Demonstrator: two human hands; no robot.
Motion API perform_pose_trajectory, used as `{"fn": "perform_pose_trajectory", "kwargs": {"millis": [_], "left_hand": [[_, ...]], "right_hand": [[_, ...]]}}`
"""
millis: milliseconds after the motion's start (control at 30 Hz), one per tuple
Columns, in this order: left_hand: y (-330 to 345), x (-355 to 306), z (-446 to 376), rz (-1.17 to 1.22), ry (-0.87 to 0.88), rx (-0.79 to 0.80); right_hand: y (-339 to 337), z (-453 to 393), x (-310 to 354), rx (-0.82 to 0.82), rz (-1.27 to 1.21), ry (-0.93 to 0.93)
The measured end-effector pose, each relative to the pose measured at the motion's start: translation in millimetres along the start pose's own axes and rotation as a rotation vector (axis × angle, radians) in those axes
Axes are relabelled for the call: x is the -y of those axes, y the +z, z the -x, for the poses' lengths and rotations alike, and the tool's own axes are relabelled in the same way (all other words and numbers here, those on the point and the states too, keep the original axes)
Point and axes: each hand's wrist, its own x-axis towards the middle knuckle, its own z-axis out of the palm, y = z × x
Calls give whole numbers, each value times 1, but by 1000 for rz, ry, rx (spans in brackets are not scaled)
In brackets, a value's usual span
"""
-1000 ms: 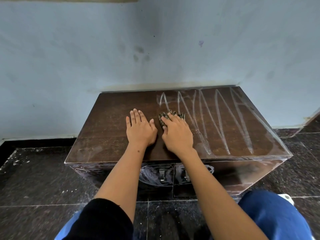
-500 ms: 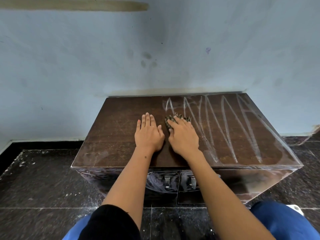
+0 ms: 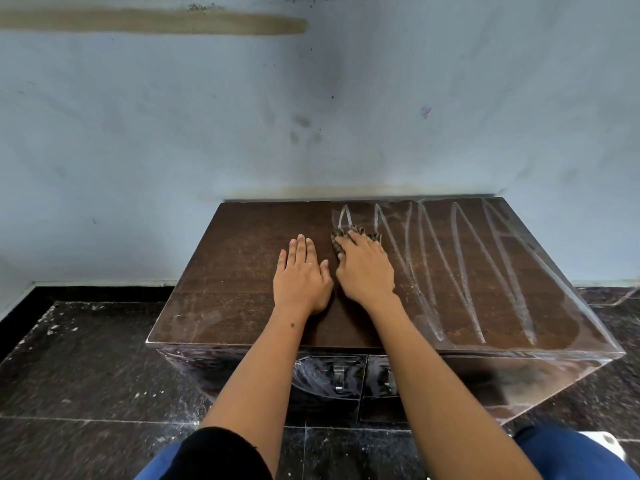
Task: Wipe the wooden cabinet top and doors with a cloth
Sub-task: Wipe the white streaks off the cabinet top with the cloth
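Most of the cloth (image 3: pixel 349 236) hides under the right hand (image 3: pixel 365 270)

No legible text, label, brand, number or sign appears anywhere in the view. The only marks are whitish zigzag streaks (image 3: pixel 446 271) across the right half of the cabinet top (image 3: pixel 235 271), right of centre in the frame; they form long narrow loops that spell no letters. The wall (image 3: pixel 173 133) in the upper frame carries smudges and a tan stripe, none of them readable.
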Motion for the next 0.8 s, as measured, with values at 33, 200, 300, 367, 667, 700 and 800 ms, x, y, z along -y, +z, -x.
{"fn": "perform_pose_trajectory", "kwargs": {"millis": [33, 200, 300, 367, 667, 700, 800], "left_hand": [[0, 0, 0, 4, 2, 0], [2, 1, -2, -3, 2, -10], [3, 1, -2, -2, -2, -22], [2, 2, -1, -2, -3, -15], [1, 1, -1, 11, 1, -11], [2, 1, -2, 7, 0, -13], [4, 2, -3, 5, 0, -28]], "right_hand": [[-1, -9, 2, 10, -3, 18], [11, 23, 0, -118, -1, 60], [15, 38, -3, -146, -47, 67], [12, 20, -2, -106, -76, 52], [9, -5, -4, -33, 12, 7], [14, 8, -4, -79, 16, 17], [18, 14, -3, -107, 17, 37]]}}
